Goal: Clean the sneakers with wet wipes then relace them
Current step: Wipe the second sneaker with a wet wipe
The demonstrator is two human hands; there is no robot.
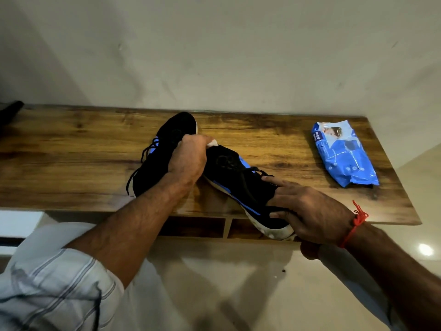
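With both sneakers on the bench [71, 149], the left hand [188, 158] grips a wet wipe [212, 142] at the right sneaker's [238, 177] toe while the right hand [310, 211] clasps its heel, so cleaning appears underway; next likely calls for firm wiping strokes along the upper.

The left hand [188, 158] reaches far over the middle, its fingers curled and its bare forearm coming out of a rolled striped sleeve. The right hand [310, 211] sits nearer on the right, fingers spread and bent, thumb underneath.
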